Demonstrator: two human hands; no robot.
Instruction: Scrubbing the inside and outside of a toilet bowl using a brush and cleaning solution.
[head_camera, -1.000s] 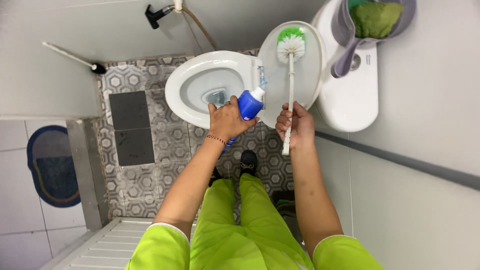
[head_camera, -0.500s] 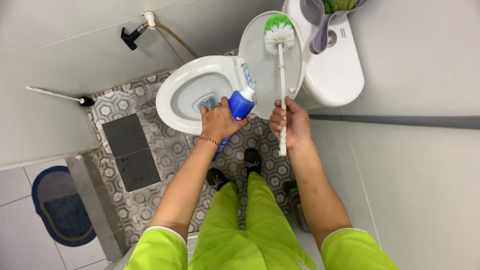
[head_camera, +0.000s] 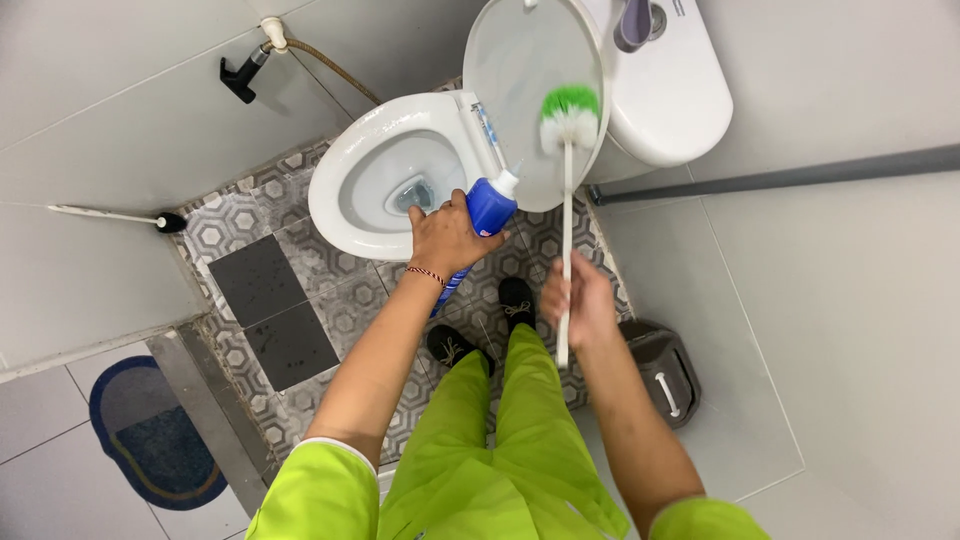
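My left hand (head_camera: 445, 238) grips a blue cleaner bottle (head_camera: 488, 208) with a white nozzle, tipped toward the rim of the white toilet bowl (head_camera: 345, 170). My right hand (head_camera: 580, 300) holds the white handle of a toilet brush (head_camera: 566, 200) whose green and white bristle head rests against the raised toilet lid (head_camera: 525, 60). The seat is down and water shows in the bowl's bottom. My green trouser legs and black shoes stand just in front of the bowl.
A white cistern (head_camera: 668, 90) stands behind the lid. A black bidet sprayer (head_camera: 240, 72) hangs on the left wall. A dark bin (head_camera: 662, 368) sits by the right wall. A blue mat (head_camera: 150, 435) lies beyond the door sill. A long-handled tool (head_camera: 110, 216) leans at left.
My right hand has drawn back toward me, and the brush head has slid down the lid. The view shifted, bringing the dark bin into sight. My left hand still holds the bottle at the rim.
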